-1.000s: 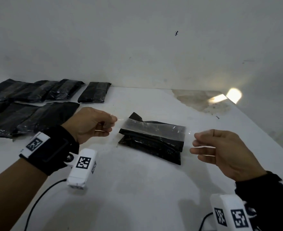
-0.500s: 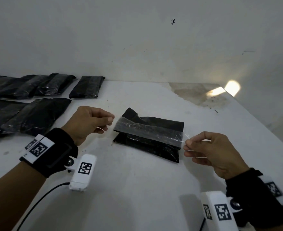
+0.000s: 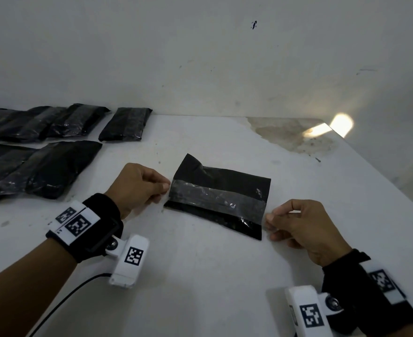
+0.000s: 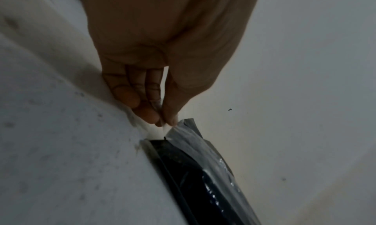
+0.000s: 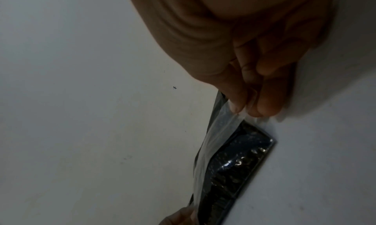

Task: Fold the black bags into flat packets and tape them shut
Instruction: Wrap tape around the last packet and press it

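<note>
dim, soft wrist views, bright wall patch (image 3: 341, 124)

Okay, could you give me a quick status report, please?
Left hand, right hand: each pinches a tape strip end. Strip spans folded black bag. Nothing in the way.

The near half of the bench (image 3: 200, 288) lies bare between the two forearms, crossed only by a black cable (image 3: 61, 302) under the left wrist. In the middle, the folded black bag (image 3: 225, 176) with the clear tape strip (image 3: 215, 203) stretched across it blocks the way, hemmed by the left hand (image 3: 137, 186) and right hand (image 3: 300, 224) at its ends. The far left is crowded with finished black packets (image 3: 54, 166). To the right of the bag the bench is open up to the stained patch (image 3: 288, 135). The wall (image 3: 200, 69) closes the back.
</note>
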`<state>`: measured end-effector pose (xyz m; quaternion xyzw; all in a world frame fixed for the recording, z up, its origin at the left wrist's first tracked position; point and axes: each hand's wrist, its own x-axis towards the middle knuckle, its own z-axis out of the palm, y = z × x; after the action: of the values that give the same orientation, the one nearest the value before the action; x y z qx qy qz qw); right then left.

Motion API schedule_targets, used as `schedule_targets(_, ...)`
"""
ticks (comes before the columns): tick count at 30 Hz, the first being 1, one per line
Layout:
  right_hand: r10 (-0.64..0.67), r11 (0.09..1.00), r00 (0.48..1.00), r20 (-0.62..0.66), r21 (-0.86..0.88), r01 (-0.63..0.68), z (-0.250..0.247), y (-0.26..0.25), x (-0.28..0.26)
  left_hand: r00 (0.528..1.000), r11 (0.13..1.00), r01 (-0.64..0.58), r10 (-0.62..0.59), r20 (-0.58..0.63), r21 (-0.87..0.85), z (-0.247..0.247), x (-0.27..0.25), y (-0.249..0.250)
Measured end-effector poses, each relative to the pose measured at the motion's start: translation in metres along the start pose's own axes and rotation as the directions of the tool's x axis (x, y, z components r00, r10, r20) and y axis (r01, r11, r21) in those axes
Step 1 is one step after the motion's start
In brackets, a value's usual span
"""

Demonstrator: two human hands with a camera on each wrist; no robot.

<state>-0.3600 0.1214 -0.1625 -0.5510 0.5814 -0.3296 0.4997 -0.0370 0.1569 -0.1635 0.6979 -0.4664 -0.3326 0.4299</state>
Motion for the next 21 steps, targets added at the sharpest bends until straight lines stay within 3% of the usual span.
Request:
schedule_targets(10, -0.092, 0.974, 0.996, 0.001, -0.209, 0.09, 0.004, 0.004, 0.006, 0.999, 0.99, -0.031, 0.034, -0.016, 0.139, 0.01, 0.007, -0.004)
schedule_targets(16, -0.092, 0.927, 0.995, 0.038, -0.362, 0.1, 0.009, 0.0, 0.007, 0.999, 0.976, 0.004, 0.006, -0.041, 0.217, 0.015, 0.009, -0.001)
schedule_targets(21, -0.055, 0.921, 0.998, 0.022, -0.385, 0.059, 0.009, -0.003, 0.007, 0.996, 0.975, 0.069, -0.056, -0.066, 0.211, 0.014, 0.007, 0.002)
